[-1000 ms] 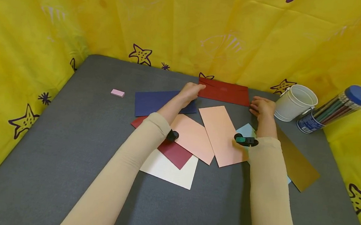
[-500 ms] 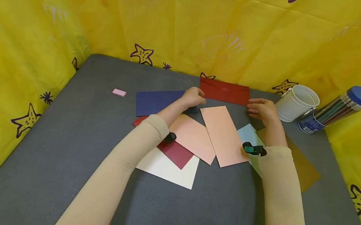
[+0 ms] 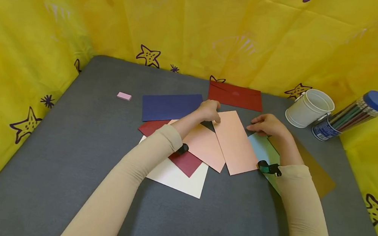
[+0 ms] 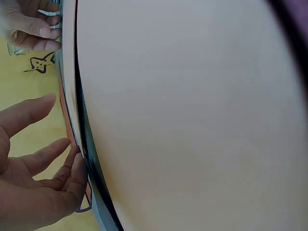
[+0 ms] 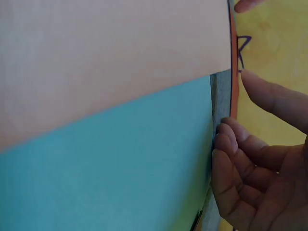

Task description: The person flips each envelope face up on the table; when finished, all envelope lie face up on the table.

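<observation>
Peach sheets are lying near the middle of the table [image 3: 206, 222], the right sheet [image 3: 235, 147] slanting just beside the left sheet [image 3: 205, 144]. At the right sheet's far end, the left hand [image 3: 209, 111] is hovering or resting by the corner; contact is staying unclear. Its fingers are bending loosely, one digit standing apart from the others, and they are pinching nothing visible. Over the far end of a blue sheet [image 3: 259, 144], which is running partly beneath the right sheet, the right hand [image 3: 267, 125] is reaching in with one digit spreading away while the others are curving loosely together; whether they are touching paper is not showing. Beside it a brown sheet [image 3: 313, 172] is extending toward the right. Under the left sheet, a maroon sheet [image 3: 186, 164] is covering part of a white sheet [image 3: 182, 184]. Farther back, a navy sheet [image 3: 169, 106] and a red envelope [image 3: 235, 96] are lying flat. Pencils [image 3: 351, 114] are leaning in a tin [image 3: 325, 130] beside a white pail [image 3: 299, 114], while a pink block [image 3: 124, 96] is sitting far left.
</observation>
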Demonstrator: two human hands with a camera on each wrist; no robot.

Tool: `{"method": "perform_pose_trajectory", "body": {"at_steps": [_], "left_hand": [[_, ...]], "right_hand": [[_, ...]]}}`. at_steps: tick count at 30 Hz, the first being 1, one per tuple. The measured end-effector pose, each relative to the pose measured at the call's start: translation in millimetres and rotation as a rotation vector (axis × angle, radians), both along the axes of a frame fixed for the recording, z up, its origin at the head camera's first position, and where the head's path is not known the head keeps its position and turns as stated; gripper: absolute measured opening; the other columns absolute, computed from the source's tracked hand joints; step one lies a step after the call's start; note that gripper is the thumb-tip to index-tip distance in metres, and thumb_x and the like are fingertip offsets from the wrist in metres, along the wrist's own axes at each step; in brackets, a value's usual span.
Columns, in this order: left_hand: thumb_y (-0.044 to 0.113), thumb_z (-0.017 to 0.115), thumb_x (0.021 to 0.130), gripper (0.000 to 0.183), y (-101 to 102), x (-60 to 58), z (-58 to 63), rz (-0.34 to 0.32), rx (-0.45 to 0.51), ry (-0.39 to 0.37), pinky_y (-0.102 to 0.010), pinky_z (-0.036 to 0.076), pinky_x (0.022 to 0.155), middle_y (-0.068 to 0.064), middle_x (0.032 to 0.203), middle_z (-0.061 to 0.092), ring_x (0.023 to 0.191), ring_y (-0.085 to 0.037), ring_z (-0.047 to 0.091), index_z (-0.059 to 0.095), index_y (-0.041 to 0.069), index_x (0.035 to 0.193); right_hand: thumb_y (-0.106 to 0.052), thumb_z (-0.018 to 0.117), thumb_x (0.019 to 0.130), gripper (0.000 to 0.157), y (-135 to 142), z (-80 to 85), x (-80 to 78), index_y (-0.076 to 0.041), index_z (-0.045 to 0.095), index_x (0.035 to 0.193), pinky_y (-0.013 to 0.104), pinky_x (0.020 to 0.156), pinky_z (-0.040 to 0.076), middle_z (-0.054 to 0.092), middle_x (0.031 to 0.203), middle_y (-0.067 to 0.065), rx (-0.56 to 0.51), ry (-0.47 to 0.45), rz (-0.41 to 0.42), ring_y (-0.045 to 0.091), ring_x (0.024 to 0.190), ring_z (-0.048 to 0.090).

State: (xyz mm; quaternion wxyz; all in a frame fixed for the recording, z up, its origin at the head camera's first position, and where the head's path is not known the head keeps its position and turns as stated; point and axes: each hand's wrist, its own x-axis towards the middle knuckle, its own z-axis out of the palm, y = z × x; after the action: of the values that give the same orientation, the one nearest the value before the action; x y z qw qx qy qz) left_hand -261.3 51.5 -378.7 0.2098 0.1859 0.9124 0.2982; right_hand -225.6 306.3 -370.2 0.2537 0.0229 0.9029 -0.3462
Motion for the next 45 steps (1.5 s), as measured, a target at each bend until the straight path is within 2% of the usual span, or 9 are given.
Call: {"method": "perform_pose_trajectory", "body": {"at_steps": [5,7,10,13,18,28,34,40,45], "left_hand": [[0.014,0.076,0.080,0.064,1,0.2,-2.2,0.009,-0.023,0.009,-0.041,0.026,0.123,-0.011,0.144,0.055,0.143,-0.029,0.038,0.053,0.005,0.139],[0.014,0.079,0.078,0.066,1,0.7,-2.5,0.009,-0.037,0.011,-0.041,0.029,0.121,-0.012,0.143,0.054,0.141,-0.031,0.038,0.053,0.005,0.138],[0.017,0.084,0.076,0.066,1,1.4,-3.8,-0.011,-0.066,0.030,-0.042,0.033,0.118,-0.013,0.141,0.053,0.137,-0.034,0.040,0.055,0.005,0.134],[0.018,0.087,0.073,0.066,3,3.0,-4.8,-0.032,-0.088,0.061,-0.041,0.035,0.114,-0.015,0.137,0.052,0.131,-0.035,0.042,0.056,0.003,0.129],[0.018,0.088,0.072,0.065,4,5.1,-5.9,-0.021,-0.088,0.074,-0.038,0.035,0.112,-0.014,0.135,0.053,0.128,-0.033,0.042,0.056,0.003,0.128],[0.020,0.088,0.072,0.066,5,4.4,-8.9,-0.026,-0.090,0.087,-0.037,0.033,0.112,-0.013,0.134,0.055,0.129,-0.031,0.042,0.056,0.003,0.128],[0.019,0.088,0.072,0.069,7,4.8,-8.7,-0.022,-0.100,0.099,-0.036,0.034,0.111,-0.011,0.135,0.056,0.129,-0.030,0.042,0.055,0.004,0.131],[0.019,0.089,0.070,0.072,7,3.8,-8.1,-0.033,-0.112,0.113,-0.036,0.034,0.109,-0.012,0.134,0.055,0.128,-0.029,0.042,0.055,0.004,0.132],[0.019,0.086,0.073,0.061,4,1.1,-7.5,-0.035,-0.080,0.125,-0.038,0.036,0.109,-0.015,0.128,0.058,0.125,-0.031,0.047,0.057,0.000,0.124]], "right_hand": [[-0.033,0.077,0.085,0.062,-7,1.5,2.5,0.007,0.056,0.127,0.028,0.070,0.052,0.065,0.093,0.002,0.046,0.007,0.027,0.015,0.078,0.058],[-0.033,0.078,0.084,0.060,-8,1.4,4.0,0.006,0.058,0.125,0.028,0.070,0.052,0.067,0.094,0.001,0.052,0.010,0.029,0.015,0.079,0.059],[-0.032,0.080,0.082,0.056,-9,0.5,6.1,0.004,0.062,0.119,0.027,0.070,0.052,0.071,0.090,-0.002,0.071,0.026,0.035,0.016,0.080,0.058],[-0.032,0.083,0.079,0.052,-11,-0.6,7.5,0.001,0.065,0.114,0.026,0.068,0.050,0.068,0.084,-0.006,0.100,0.051,0.046,0.016,0.078,0.057],[-0.029,0.085,0.076,0.045,-17,-1.3,8.5,0.001,0.068,0.105,0.027,0.062,0.047,0.063,0.073,-0.007,0.135,0.079,0.085,0.014,0.068,0.056],[-0.024,0.084,0.077,0.040,-19,-2.2,8.3,0.003,0.069,0.103,0.026,0.060,0.046,0.063,0.067,-0.008,0.157,0.106,0.101,0.012,0.064,0.056],[-0.022,0.083,0.078,0.040,-17,-4.2,9.5,0.004,0.067,0.104,0.025,0.064,0.051,0.067,0.071,-0.008,0.099,0.098,0.051,0.012,0.068,0.060],[-0.016,0.080,0.081,0.044,-17,-5.8,10.8,0.008,0.059,0.111,0.023,0.066,0.057,0.066,0.074,-0.007,-0.045,0.054,0.006,0.008,0.067,0.063],[-0.013,0.076,0.086,0.046,-17,-4.1,12.2,0.009,0.054,0.121,0.024,0.068,0.058,0.062,0.084,-0.002,-0.127,0.038,-0.024,0.009,0.070,0.062]]}}
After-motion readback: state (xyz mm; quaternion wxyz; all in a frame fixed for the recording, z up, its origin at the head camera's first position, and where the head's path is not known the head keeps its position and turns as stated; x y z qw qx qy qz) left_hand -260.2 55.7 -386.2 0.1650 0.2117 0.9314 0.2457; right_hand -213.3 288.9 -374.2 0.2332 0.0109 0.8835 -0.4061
